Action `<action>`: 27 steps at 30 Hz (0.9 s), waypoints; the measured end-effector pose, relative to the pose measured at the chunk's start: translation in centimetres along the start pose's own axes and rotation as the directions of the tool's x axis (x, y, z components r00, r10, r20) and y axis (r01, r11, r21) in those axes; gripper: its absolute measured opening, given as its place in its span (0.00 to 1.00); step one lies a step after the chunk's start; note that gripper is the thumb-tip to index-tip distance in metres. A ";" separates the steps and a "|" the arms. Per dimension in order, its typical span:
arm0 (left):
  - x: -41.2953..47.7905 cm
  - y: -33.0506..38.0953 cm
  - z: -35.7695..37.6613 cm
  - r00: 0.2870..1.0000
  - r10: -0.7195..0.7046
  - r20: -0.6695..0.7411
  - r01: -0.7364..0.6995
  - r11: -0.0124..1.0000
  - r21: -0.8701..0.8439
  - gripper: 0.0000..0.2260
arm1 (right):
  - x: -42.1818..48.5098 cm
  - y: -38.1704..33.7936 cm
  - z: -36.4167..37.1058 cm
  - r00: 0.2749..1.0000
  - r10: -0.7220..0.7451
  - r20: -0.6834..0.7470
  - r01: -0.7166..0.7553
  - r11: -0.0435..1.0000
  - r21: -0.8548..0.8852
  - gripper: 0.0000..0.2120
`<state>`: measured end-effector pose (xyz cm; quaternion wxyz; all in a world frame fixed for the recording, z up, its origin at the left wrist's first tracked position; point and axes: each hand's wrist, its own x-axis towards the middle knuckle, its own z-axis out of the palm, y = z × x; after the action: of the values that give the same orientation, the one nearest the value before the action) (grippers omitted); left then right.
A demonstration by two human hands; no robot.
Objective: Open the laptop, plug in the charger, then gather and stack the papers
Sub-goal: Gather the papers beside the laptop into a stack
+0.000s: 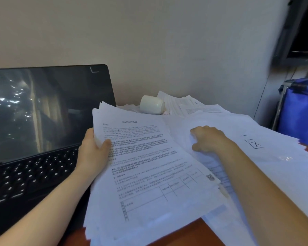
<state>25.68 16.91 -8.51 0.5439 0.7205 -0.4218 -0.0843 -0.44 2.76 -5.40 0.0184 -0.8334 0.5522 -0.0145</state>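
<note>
The black laptop (43, 125) stands open at the left, its screen dark and reflective. My left hand (93, 151) grips the left edge of a stack of printed papers (146, 173), thumb on top, and the stack overlaps the laptop's right side. My right hand (209, 139) lies on loose white sheets (267, 157) spread to the right, fingers curled around the edge of a sheet. More papers (190, 103) lie against the wall. No charger is visible.
A white cup (152, 104) lies on its side behind the papers near the wall. The reddish-brown desk (190, 231) shows at the bottom. A blue bag on a metal frame (300, 110) stands at the right, beyond the desk edge.
</note>
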 end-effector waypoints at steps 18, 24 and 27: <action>-0.4 0.2 -1.5 0.986 0.009 0.164 -0.015 0.999 0.034 0.13 | -2.6 -2.9 -2.2 0.961 -0.084 0.263 0.114 0.989 -0.098 0.27; -0.7 0.4 -1.8 0.985 -0.001 0.173 -0.002 1.000 0.020 0.15 | -2.5 -3.2 -0.7 0.978 -0.145 0.147 0.182 0.944 -0.275 0.08; -0.7 0.4 -1.8 0.985 0.003 0.173 -0.006 1.000 0.015 0.15 | -3.1 -2.6 -1.3 0.975 -0.185 0.124 0.215 0.928 -0.304 0.04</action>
<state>26.06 18.70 -7.69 0.4998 0.7138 -0.4696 -0.1418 0.65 6.60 -3.97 -0.0908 -0.8773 0.4579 0.1110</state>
